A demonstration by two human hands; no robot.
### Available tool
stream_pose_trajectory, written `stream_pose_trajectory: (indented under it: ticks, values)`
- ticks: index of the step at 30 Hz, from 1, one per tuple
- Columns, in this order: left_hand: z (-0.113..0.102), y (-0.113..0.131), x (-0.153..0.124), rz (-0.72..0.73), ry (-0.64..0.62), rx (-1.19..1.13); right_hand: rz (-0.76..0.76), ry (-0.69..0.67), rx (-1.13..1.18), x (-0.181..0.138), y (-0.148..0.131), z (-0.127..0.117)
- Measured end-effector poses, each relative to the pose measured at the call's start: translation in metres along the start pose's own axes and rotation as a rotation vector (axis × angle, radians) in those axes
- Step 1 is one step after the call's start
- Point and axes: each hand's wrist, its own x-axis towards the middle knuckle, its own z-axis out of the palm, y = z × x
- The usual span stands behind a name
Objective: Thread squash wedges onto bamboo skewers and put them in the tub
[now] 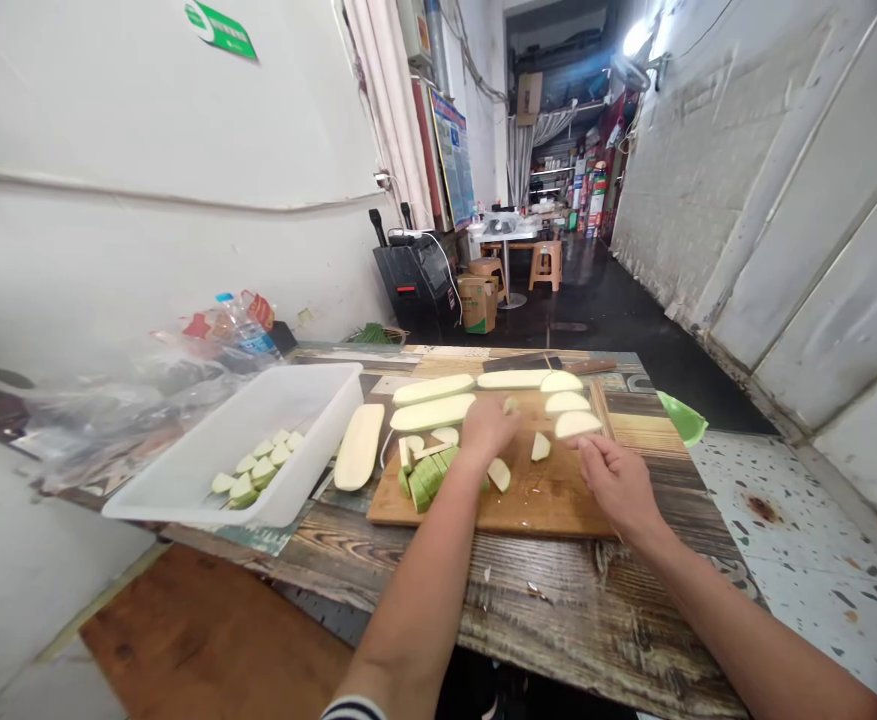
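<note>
My left hand (487, 425) lies over the wooden cutting board (543, 505), its fingers curled down out of sight, with a small pale piece (511, 405) at their tips. Just left of it sits a pile of cut green-skinned vegetable chunks (427, 470). My right hand (618, 485) rests on the board's right side, with its fingers pinched at the edge of a pale half-round slice (577, 425). Two more such slices (564, 392) lie beyond it, and loose chunks (498, 473) lie between my hands. Long halved strips (432, 412) lie at the board's far edge.
A white plastic tub (310, 395) holding several chunks (254, 468) stands left of the board, with a long pale half (359, 445) beside it. A knife (547, 362) lies at the table's far end. A green dish (684, 420) sits at the right edge. Plastic bags and bottles (213, 345) line the left wall.
</note>
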Motion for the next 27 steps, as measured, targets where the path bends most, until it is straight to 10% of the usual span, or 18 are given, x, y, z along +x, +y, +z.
stream_pose_trajectory:
  ticks: [4, 9, 27]
  values:
    - [-0.020, -0.017, 0.007, -0.284, -0.050, -0.765, -0.043, -0.163, -0.035, -0.010, -0.002, 0.003]
    - [-0.031, -0.036, 0.012, -0.349, -0.088, -1.125, -0.117, -0.282, -0.148, -0.023, -0.006, 0.013]
    - [-0.034, -0.036, 0.011, -0.267, 0.010, -1.202, -0.067, -0.340, -0.132, -0.028, -0.011, 0.016]
